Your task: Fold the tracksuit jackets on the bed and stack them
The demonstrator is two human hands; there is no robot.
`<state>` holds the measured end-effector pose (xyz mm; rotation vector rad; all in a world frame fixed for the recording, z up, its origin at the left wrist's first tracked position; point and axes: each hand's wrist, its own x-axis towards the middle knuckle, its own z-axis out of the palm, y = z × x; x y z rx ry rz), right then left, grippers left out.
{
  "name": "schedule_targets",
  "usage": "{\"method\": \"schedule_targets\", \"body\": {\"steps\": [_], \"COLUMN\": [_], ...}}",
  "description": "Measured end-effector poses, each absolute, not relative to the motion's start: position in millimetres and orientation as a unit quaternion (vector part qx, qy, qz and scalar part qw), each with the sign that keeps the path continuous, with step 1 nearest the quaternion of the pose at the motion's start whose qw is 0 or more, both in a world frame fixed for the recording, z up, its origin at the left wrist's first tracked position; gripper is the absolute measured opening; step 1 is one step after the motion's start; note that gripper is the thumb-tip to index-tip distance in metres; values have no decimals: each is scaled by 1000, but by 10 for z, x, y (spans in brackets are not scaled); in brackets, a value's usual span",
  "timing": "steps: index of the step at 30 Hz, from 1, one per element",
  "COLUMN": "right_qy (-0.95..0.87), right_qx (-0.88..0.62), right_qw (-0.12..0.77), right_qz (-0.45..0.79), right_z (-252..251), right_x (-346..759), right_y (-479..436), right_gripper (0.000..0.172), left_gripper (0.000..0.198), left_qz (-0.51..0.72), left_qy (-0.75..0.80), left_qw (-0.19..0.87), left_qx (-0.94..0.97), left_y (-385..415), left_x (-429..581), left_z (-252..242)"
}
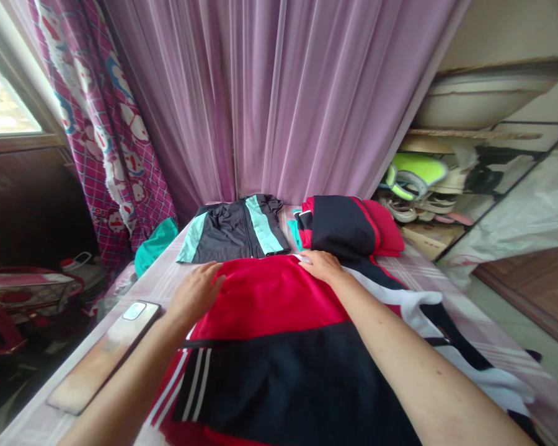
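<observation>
A red and black track jacket (270, 297) with white stripes lies spread on the bed in front of me. At its upper left edge rests my left hand (199, 288), fingers extended and thumb apart. My right hand (320, 265) touches the jacket's far edge near its right corner, fingers stretched out over the cloth. Just beyond the hands lies a folded dark grey jacket (230, 229) with mint panels. A folded stack of black and red clothes (344, 226) sits behind my right hand. White and black clothing (409, 303) lies partly under my right forearm.
A phone (105, 359) lies left of my left forearm on the plaid bed sheet (488, 328). Purple curtains (279, 99) hang behind the bed. To the right, a rack holds shoes (397, 209) and a lime-green visor (416, 170). A teal cloth (155, 248) hangs at the left edge.
</observation>
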<state>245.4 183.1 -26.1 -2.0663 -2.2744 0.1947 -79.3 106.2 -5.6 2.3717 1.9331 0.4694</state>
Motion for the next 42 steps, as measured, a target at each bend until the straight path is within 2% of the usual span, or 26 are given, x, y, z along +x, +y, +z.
{"method": "schedule_targets", "body": {"steps": [3, 7, 11, 16, 23, 26, 28, 31, 33, 37, 38, 40, 42], "right_qy": [-725, -716, -682, -683, -802, -806, -778, -681, -582, -468, -465, -473, -482], "right_qx": [-686, -697, -728, -728, -578, -568, -594, -657, -719, -826, -835, -836, -815], "right_qw": [19, 31, 59, 52, 150, 167, 200, 300, 351, 310, 293, 280, 318], "right_qz": [54, 25, -34, -15, -18, -11, -42, -125, -147, -50, -25, 10, 46], "right_z": [-234, -261, -416, -481, -558, -523, -401, -137, 21, 188, 204, 220, 237], "right_x": [2356, 2285, 2301, 2315, 2349, 2413, 2520, 2828, 3106, 3583, 3653, 3736, 3767], "right_y": [1847, 1882, 1906, 1901, 1641, 1573, 1586, 1693, 1805, 2041, 2090, 2165, 2200], "right_gripper": [31, 33, 34, 29, 30, 31, 33, 37, 48, 67, 66, 52, 33], "left_gripper": [46, 40, 35, 37, 42, 44, 48, 51, 55, 58, 58, 58, 57], "left_qz": [56, -14, -22, -21, -37, -20, 15, 45, 34, 25, 28, 39, 55], "left_qy": [678, 684, 704, 711, 712, 703, 681, 660, 669, 681, 679, 676, 674], "left_qw": [58, 95, 75, 86, 46, 1, -23, -25, -14, 5, 7, 10, 14], "left_qx": [730, 723, 706, 698, 700, 711, 732, 750, 743, 732, 733, 736, 736], "left_y": [1458, 1635, 1604, 1657, 1681, 1608, 1533, 1407, 1340, 1289, 1288, 1294, 1309], "left_x": [-992, -1069, -1070, -1113, -1119, -1007, -916, -801, -754, -729, -730, -736, -747], "left_z": [-30, -93, -96, -102, -183, -185, -216, -329, -419, -533, -546, -565, -573]}}
